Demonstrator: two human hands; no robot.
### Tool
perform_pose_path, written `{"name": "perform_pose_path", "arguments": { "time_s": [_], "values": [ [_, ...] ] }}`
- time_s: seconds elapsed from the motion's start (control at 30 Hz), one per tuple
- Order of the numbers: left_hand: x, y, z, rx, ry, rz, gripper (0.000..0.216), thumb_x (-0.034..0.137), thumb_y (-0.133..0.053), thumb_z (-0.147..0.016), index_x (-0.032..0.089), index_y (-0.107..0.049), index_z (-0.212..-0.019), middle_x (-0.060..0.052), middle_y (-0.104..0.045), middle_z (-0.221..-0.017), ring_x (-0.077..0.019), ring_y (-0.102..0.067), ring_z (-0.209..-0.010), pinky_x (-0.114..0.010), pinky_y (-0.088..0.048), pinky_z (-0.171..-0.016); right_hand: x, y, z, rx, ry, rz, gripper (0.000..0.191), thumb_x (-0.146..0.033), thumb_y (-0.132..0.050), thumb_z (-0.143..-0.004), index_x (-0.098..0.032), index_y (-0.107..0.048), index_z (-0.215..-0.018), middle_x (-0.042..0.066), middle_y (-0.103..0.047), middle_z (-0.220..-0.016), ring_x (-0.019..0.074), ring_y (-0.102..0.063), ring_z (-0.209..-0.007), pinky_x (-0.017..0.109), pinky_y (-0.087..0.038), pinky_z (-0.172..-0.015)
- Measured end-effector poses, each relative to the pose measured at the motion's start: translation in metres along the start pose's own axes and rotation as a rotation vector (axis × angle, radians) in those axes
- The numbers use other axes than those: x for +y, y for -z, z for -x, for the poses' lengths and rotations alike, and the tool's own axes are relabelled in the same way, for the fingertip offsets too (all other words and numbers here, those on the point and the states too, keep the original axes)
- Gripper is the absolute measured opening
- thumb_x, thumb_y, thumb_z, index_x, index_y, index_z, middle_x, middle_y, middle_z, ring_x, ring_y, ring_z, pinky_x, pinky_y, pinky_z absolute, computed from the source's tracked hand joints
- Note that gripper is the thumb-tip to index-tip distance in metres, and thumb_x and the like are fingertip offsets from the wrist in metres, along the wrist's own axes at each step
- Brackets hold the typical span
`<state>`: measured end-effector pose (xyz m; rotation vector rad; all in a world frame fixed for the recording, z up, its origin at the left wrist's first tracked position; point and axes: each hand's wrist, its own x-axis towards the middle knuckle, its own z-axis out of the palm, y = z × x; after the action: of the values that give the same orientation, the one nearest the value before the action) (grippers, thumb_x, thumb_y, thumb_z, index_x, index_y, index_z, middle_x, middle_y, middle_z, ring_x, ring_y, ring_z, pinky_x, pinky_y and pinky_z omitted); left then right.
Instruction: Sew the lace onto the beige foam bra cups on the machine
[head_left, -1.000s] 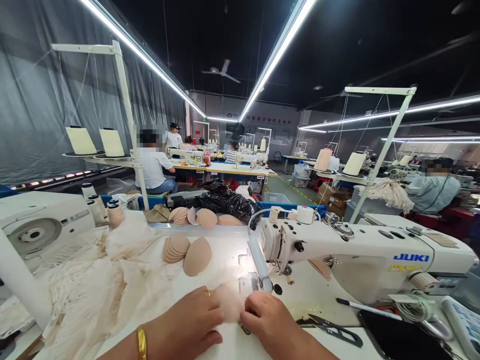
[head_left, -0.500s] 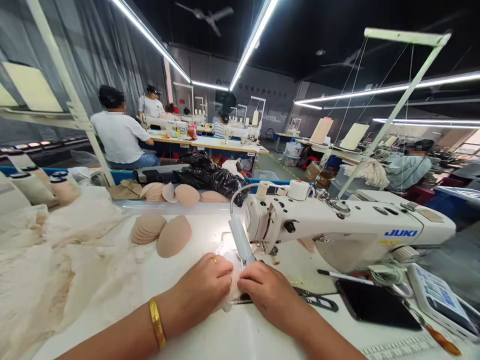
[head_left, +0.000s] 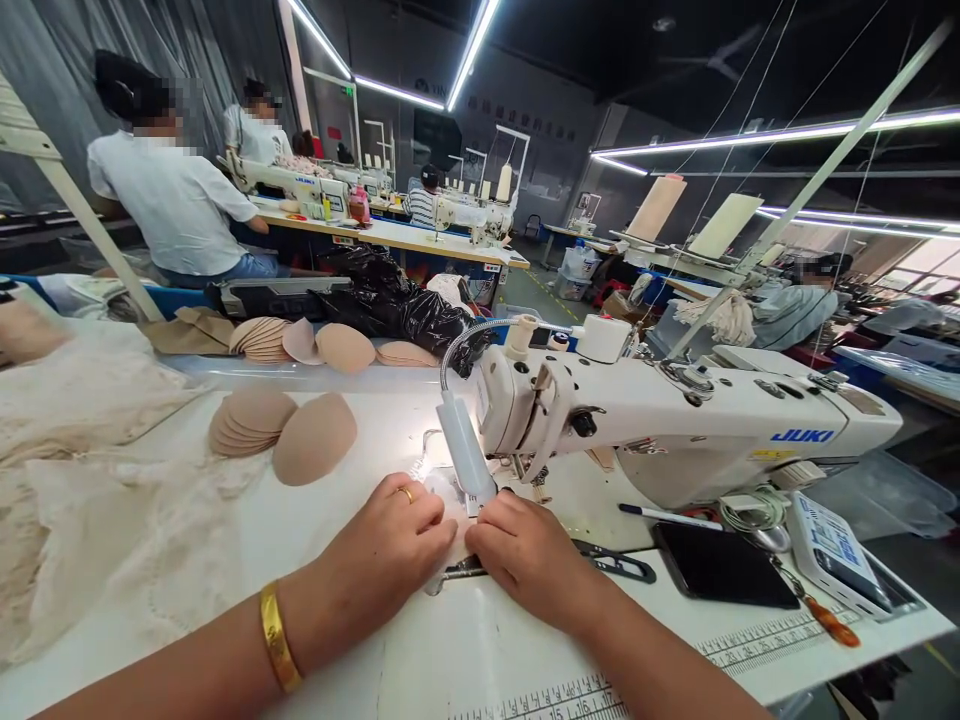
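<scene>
Pale, sheer fabric (head_left: pixel 448 492) lies under the needle end of the white sewing machine (head_left: pixel 675 410), beneath its small lamp (head_left: pixel 465 445). Both hands are closed on it: the left hand (head_left: pixel 390 530) pinches its left side with curled fingers, and the right hand (head_left: pixel 525 545) has its fingers bent in at the opposite edge, their tips partly hidden. Just in front of the machine, on the white table (head_left: pixel 420 650), lie black snips (head_left: pixel 615 562), a pen (head_left: pixel 667 516) and a dark phone (head_left: pixel 724 565). To the machine's left are a fanned stack of beige pads (head_left: pixel 244 420), a single beige pad (head_left: pixel 315 440) touching it and, farther left, a heap of cream cloth (head_left: pixel 150 530). Behind the machine's needle end sits a black plastic bag (head_left: pixel 405 300); well beyond, to the left, a person in a white top (head_left: pixel 169 200) sits.
</scene>
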<state>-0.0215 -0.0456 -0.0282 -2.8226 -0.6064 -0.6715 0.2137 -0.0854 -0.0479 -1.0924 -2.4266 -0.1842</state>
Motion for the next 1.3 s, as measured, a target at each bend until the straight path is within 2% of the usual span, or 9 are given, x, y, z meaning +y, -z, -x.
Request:
{"name": "perform_pose_path", "arguments": {
  "time_s": [0.13,0.3,0.5,0.67,0.8,0.9,1.07,1.2,1.3],
  "values": [
    [0.001,0.000,-0.001,0.013,0.010,-0.023,0.027,-0.004,-0.046,-0.088,0.020,-0.052,-0.076,-0.001,-0.051,-0.075,-0.0186,-0.042,-0.066,-0.038,-0.039,-0.079,-0.001,0.001,0.000,-0.012,-0.015,-0.025,0.025,-0.006,-0.051,-0.100,-0.022,-0.059,-0.083,-0.001,-0.057,-0.076,0.0169,-0.047,-0.074,0.029,-0.032,-0.060],
    [0.003,-0.005,0.000,0.017,0.025,-0.007,0.024,0.001,-0.049,-0.093,0.020,-0.054,-0.078,-0.001,-0.053,-0.079,-0.0192,-0.046,-0.070,-0.039,-0.037,-0.082,-0.001,0.002,0.000,-0.028,-0.032,-0.041,0.027,-0.010,-0.050,-0.103,-0.023,-0.060,-0.082,0.000,-0.057,-0.076,0.0173,-0.048,-0.074,0.029,-0.033,-0.060],
    [0.003,-0.011,0.001,-0.002,-0.003,-0.024,0.027,0.001,-0.047,-0.098,0.020,-0.055,-0.079,0.001,-0.058,-0.082,-0.0193,-0.052,-0.078,-0.042,-0.033,-0.090,-0.002,0.007,-0.001,-0.056,-0.061,-0.100,0.018,-0.017,-0.051,-0.105,-0.023,-0.067,-0.102,0.003,-0.065,-0.087,0.0202,-0.054,-0.081,0.032,-0.038,-0.065],
    [-0.009,-0.006,-0.009,-0.037,-0.054,-0.063,0.031,-0.005,-0.047,-0.094,0.019,-0.053,-0.075,0.002,-0.060,-0.077,-0.0178,-0.051,-0.072,-0.043,-0.030,-0.092,-0.001,0.006,-0.003,-0.035,-0.092,-0.075,0.018,-0.017,-0.050,-0.104,-0.022,-0.068,-0.102,0.003,-0.063,-0.086,0.0207,-0.055,-0.081,0.031,-0.037,-0.064],
    [-0.022,-0.003,-0.021,-0.039,-0.087,0.052,0.032,-0.008,-0.048,-0.091,0.020,-0.060,-0.082,0.002,-0.065,-0.080,-0.0179,-0.057,-0.075,-0.039,-0.031,-0.091,0.000,0.003,-0.003,-0.012,-0.117,-0.048,0.019,-0.018,-0.049,-0.104,-0.021,-0.067,-0.102,0.004,-0.063,-0.086,0.0214,-0.056,-0.080,0.031,-0.037,-0.063],
    [-0.031,-0.003,-0.027,-0.051,-0.099,0.075,0.027,-0.002,-0.052,-0.095,0.021,-0.064,-0.088,0.001,-0.068,-0.084,-0.0194,-0.059,-0.079,-0.039,-0.030,-0.090,0.001,0.000,-0.002,-0.012,-0.146,-0.018,0.018,-0.017,-0.050,-0.102,-0.021,-0.067,-0.104,0.005,-0.065,-0.089,0.0216,-0.058,-0.080,0.032,-0.036,-0.062],
    [-0.042,-0.003,-0.033,-0.103,-0.114,0.053,0.021,0.009,-0.055,-0.101,0.020,-0.063,-0.086,0.000,-0.069,-0.086,-0.0201,-0.059,-0.081,-0.039,-0.029,-0.086,0.003,-0.003,0.000,-0.039,-0.187,-0.012,0.016,-0.015,-0.052,-0.100,-0.021,-0.066,-0.106,0.005,-0.065,-0.092,0.0224,-0.062,-0.085,0.032,-0.038,-0.064],
    [-0.042,-0.002,-0.034,-0.096,-0.132,0.044,0.020,0.009,-0.054,-0.102,0.020,-0.063,-0.087,0.000,-0.070,-0.088,-0.0196,-0.059,-0.082,-0.039,-0.027,-0.083,0.003,-0.003,-0.001,-0.038,-0.188,-0.010,0.017,-0.014,-0.052,-0.100,-0.021,-0.066,-0.107,0.004,-0.063,-0.090,0.0223,-0.061,-0.084,0.031,-0.037,-0.062],
    [-0.040,-0.001,-0.034,-0.061,-0.150,-0.003,0.019,0.004,-0.054,-0.097,0.019,-0.064,-0.091,-0.003,-0.072,-0.093,-0.0215,-0.059,-0.083,-0.041,-0.028,-0.087,0.002,0.000,-0.001,-0.034,-0.148,-0.007,0.017,-0.012,-0.053,-0.099,-0.022,-0.066,-0.104,0.003,-0.062,-0.087,0.0218,-0.060,-0.083,0.030,-0.035,-0.061]
  ]
}}
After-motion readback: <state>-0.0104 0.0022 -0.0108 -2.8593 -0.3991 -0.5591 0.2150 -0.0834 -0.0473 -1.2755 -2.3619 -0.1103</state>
